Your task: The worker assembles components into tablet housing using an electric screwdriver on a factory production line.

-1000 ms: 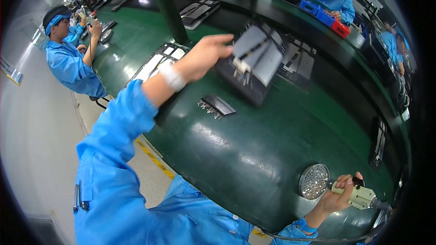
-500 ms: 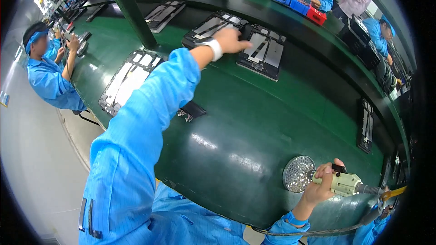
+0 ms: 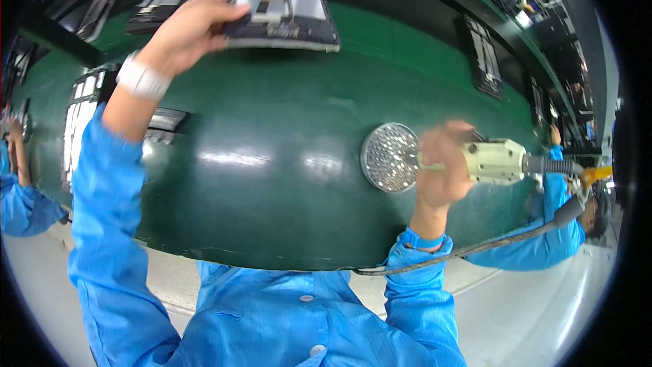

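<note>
My left hand (image 3: pixel 187 34), with a white band on its wrist, grips the left edge of an opened tablet (image 3: pixel 288 10). Pale battery cells and a dark frame show inside it, and it is tilted up off the green bench. My right hand (image 3: pixel 441 166), blurred by motion, is closed round a pale green electric screwdriver (image 3: pixel 499 162) held sideways. Its tip is hidden or smeared near a round metal dish (image 3: pixel 390 158) of small shiny pieces, probably screws. The dish is just left of my right hand.
More opened tablets (image 3: pixel 483 58) lie along the bench's far side, and another tablet (image 3: pixel 81 115) is at the left. Beside that lies a black slatted part (image 3: pixel 168 121). A green post (image 3: pixel 61 35) rises at far left. The screwdriver's cable (image 3: pixel 506 239) crosses my right sleeve. Co-workers sit at both sides.
My left hand has taken hold of a tablet at the far side and lifted it toward me. The view has swung right and down. My right hand still holds the screwdriver by the dish.
</note>
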### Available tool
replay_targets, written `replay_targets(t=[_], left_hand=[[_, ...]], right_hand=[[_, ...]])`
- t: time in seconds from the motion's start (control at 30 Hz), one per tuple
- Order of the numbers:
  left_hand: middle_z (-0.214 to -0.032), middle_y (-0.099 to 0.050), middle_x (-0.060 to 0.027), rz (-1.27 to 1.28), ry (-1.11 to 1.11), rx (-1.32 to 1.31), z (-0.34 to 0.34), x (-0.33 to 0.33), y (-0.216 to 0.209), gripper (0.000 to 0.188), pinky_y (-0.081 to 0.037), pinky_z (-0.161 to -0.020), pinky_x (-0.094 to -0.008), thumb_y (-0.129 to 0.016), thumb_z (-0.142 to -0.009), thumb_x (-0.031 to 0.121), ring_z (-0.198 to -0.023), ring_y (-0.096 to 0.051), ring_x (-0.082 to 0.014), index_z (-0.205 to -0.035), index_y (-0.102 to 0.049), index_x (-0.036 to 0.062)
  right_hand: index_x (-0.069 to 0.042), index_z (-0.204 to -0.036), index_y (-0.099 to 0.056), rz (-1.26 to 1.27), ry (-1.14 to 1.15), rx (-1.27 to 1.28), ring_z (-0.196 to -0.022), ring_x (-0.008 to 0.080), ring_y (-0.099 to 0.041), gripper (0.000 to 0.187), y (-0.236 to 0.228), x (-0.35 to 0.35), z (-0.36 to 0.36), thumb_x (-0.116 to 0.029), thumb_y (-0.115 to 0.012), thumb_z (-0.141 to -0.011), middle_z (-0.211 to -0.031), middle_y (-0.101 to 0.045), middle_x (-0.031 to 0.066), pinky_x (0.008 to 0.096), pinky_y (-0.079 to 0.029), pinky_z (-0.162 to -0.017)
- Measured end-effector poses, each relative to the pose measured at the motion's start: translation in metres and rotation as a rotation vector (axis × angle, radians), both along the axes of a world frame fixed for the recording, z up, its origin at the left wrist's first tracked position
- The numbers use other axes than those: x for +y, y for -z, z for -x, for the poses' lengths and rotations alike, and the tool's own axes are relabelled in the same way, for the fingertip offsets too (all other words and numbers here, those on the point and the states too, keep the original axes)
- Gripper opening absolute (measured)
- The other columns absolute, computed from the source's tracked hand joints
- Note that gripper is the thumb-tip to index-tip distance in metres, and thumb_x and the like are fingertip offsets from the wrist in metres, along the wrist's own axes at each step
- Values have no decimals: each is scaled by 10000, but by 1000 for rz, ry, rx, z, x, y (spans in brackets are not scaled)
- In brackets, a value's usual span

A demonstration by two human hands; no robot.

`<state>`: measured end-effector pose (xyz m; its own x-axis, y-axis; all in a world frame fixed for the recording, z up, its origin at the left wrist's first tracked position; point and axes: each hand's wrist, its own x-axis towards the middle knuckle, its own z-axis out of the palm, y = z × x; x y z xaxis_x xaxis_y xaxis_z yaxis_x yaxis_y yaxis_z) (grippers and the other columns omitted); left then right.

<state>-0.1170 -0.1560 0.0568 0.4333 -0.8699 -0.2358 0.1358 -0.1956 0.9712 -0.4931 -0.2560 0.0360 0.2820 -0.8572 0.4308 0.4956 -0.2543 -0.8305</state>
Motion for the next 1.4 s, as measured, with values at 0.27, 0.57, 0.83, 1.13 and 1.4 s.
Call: replay_targets(t=[0.27, 0.57, 0.83, 1.13, 1.4], left_hand=[[-1005, -722, -121, -57, -66, 231, 161, 123, 10, 540, -536, -788, -238, -689, -882, -7, -909, -683, -124, -1356, -444, -90], [-1095, -618, -172, -8, 42, -1587, 95, 126, 11, 337, -473, -872, -373, -706, -791, -8, -1015, -585, -330, -1124, -656, -24], [-1037, -611, -164, -50, 22, -1367, 81, 131, 37, 299, -482, -840, -369, -606, -831, -94, -953, -590, -338, -1124, -647, -45], [-904, -617, -138, -90, -98, -1324, 86, 131, 31, 211, -487, -714, -344, -663, -819, -64, -803, -594, -306, -1028, -678, -40], [-829, -654, -32, 316, -61, -504, 130, 57, 0, 194, -491, -667, -230, -703, -863, 8, -743, -589, -78, -1056, -695, -18]], right_hand=[[57, -1121, -566, -82, 5, 210, -557, 140, -459, 302, 2, 10, 4, -57, -554, -842, -611, -456, 18, 322, -402, -593], [47, -1036, -600, -130, -11, 141, -549, 132, -504, 237, 15, 10, 6, 47, -565, -802, -690, -553, 73, 276, -421, -527], [31, -986, -585, -116, -15, 149, -556, 131, -512, 182, 12, 8, 8, 51, -565, -805, -706, -558, 76, 271, -420, -522], [42, -1013, -582, -128, -13, 176, -552, 129, -499, 225, 11, 7, 10, 52, -559, -790, -695, -538, 74, 272, -411, -514], [63, -1095, -558, 38, 39, 157, -568, 162, -491, 292, 2, 8, 17, -107, -564, -858, -621, -474, 33, 325, -419, -605]])
